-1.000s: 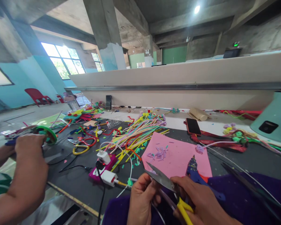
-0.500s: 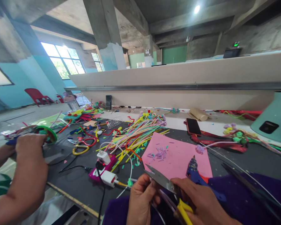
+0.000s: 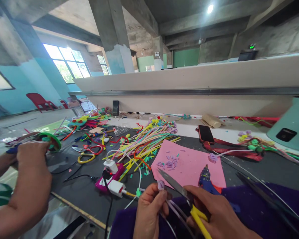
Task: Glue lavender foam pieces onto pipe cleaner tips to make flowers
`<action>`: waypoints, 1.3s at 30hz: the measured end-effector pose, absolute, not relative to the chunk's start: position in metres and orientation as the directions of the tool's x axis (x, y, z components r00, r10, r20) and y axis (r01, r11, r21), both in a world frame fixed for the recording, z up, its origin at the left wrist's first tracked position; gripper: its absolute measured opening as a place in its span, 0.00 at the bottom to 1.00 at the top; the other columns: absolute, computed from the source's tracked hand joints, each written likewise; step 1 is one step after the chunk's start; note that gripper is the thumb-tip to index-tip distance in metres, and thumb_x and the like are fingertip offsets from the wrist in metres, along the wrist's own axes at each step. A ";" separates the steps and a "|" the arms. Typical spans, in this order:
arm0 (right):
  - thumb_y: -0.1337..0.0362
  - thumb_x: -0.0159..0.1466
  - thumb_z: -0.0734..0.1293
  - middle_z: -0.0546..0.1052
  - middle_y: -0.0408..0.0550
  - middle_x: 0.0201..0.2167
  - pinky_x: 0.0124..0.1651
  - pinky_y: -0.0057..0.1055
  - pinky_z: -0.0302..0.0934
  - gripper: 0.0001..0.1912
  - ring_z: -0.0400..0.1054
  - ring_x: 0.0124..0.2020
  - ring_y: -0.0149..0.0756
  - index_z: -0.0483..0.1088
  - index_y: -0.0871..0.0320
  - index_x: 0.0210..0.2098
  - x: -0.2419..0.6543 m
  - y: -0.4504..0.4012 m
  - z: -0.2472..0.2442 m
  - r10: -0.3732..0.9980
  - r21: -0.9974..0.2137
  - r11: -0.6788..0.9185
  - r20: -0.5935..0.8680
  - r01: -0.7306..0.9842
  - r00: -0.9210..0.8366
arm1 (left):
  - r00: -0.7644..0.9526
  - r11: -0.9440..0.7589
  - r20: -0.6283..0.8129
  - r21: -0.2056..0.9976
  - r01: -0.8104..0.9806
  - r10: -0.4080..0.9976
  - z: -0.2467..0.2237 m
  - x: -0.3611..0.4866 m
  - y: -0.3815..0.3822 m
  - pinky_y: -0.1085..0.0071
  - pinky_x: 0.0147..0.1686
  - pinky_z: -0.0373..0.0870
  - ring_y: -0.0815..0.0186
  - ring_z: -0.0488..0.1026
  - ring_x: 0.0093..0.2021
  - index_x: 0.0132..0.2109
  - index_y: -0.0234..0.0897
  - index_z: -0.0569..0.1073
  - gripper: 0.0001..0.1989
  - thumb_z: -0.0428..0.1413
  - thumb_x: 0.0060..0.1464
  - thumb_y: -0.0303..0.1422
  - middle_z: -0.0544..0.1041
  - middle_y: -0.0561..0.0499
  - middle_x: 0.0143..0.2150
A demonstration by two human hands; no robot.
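Observation:
My left hand (image 3: 149,210) is closed, pinching a small lilac pipe-cleaner flower (image 3: 160,185) between thumb and fingers. Pale lilac stems (image 3: 178,214) trail down below it toward my lap. In my right hand (image 3: 214,210) are scissors (image 3: 175,182) with yellow handles, their blades pointing up and left, just right of the flower. Beyond the blades lies a pink sheet (image 3: 189,162) with short lilac cut pieces (image 3: 171,162) on it. A blue glue gun (image 3: 207,181) rests on the sheet's right part, near my right hand.
A pile of coloured pipe cleaners (image 3: 149,139) lies behind a power strip (image 3: 114,181) with plugs and cables. More scissors (image 3: 86,157) are to the left. A phone (image 3: 205,134) and finished flowers (image 3: 254,144) are at right. A co-worker's arm (image 3: 32,179) reaches in at far left.
The scissors have shifted away from my left fingers, to the right. The lilac flower between those fingers now shows plainly above the fingertips.

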State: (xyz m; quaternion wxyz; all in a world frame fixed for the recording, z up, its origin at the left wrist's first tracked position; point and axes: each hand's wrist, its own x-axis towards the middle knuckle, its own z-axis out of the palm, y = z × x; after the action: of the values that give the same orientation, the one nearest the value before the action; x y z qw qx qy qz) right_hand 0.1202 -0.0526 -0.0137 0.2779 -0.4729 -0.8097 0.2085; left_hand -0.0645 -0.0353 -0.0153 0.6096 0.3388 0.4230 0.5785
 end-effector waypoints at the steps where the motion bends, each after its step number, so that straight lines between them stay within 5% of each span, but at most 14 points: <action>1: 0.65 0.52 0.64 0.72 0.40 0.27 0.24 0.23 0.55 0.25 0.64 0.22 0.30 0.57 0.52 0.50 0.120 -0.053 -0.011 0.893 -0.631 0.441 0.236 0.639 -0.383 | -0.020 0.108 -0.128 0.899 -0.425 0.992 -0.015 -0.065 -0.035 0.83 0.13 0.53 0.80 0.58 0.13 0.26 0.33 0.73 0.08 0.61 0.42 0.34 0.73 0.53 0.21; 5: 0.66 0.52 0.64 0.69 0.39 0.25 0.23 0.23 0.54 0.24 0.63 0.21 0.29 0.57 0.52 0.48 0.117 -0.053 -0.006 0.902 -0.670 0.398 0.162 0.627 -0.400 | -0.002 0.133 -0.150 0.883 -0.451 0.989 -0.016 -0.066 -0.035 0.83 0.12 0.53 0.80 0.57 0.13 0.26 0.33 0.72 0.08 0.60 0.43 0.34 0.73 0.54 0.21; 11: 0.64 0.51 0.65 0.73 0.50 0.36 0.30 0.29 0.60 0.29 0.68 0.32 0.39 0.55 0.56 0.51 0.117 -0.054 -0.015 0.838 -0.488 0.543 0.261 0.684 -0.479 | 0.007 0.161 -0.179 0.868 -0.471 0.984 -0.018 -0.065 -0.035 0.84 0.12 0.51 0.81 0.56 0.12 0.27 0.33 0.73 0.09 0.61 0.43 0.36 0.69 0.57 0.18; 20: 0.60 0.54 0.66 0.72 0.51 0.39 0.35 0.33 0.63 0.31 0.69 0.37 0.42 0.50 0.53 0.54 0.122 -0.052 -0.026 0.792 -0.379 0.608 0.357 0.698 -0.496 | -0.017 0.177 -0.211 0.857 -0.484 0.977 -0.019 -0.064 -0.036 0.84 0.11 0.53 0.80 0.56 0.11 0.26 0.34 0.75 0.11 0.63 0.37 0.37 0.68 0.58 0.15; 39: 0.64 0.55 0.63 0.73 0.51 0.38 0.32 0.30 0.63 0.28 0.70 0.33 0.40 0.53 0.55 0.54 0.122 -0.054 -0.026 0.807 -0.394 0.589 0.325 0.705 -0.493 | -0.005 0.161 -0.188 0.858 -0.488 0.982 -0.017 -0.063 -0.035 0.84 0.12 0.51 0.81 0.56 0.11 0.26 0.33 0.73 0.11 0.64 0.38 0.37 0.69 0.58 0.16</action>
State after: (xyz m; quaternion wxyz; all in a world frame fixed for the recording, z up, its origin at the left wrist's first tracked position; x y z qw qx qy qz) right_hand 0.1222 -0.0538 -0.0261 0.2432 -0.4410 -0.8575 0.1047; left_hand -0.0626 -0.0351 -0.0173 0.6394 0.2978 0.4145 0.5750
